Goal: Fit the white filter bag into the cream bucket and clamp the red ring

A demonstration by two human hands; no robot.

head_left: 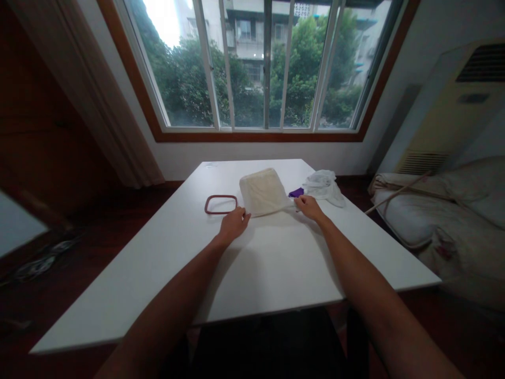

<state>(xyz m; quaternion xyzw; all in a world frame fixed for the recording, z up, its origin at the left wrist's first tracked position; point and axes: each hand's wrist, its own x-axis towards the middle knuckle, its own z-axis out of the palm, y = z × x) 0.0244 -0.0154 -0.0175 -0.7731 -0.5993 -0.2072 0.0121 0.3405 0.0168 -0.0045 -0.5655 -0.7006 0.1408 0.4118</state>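
Left hand (234, 223), right hand (309, 207) pinching pale cloth (263, 192), white table (272, 263)

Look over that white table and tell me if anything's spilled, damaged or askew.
Nothing looks spilled or clearly damaged. The crumpled heap of thin white material near the right edge of the white table looks untidy, being bunched up. The cream rectangular fabric, pinched by the left hand and right hand, is wrinkled, likely from handling.

Single head-worn camera: viewpoint above and behind the near edge of the white flat-topped table (276, 263), facing forward and down. Wide coverage extends to the brown-framed glass window (267, 68). Bare left hand (233, 223) and bare right hand (310, 207): middle range.
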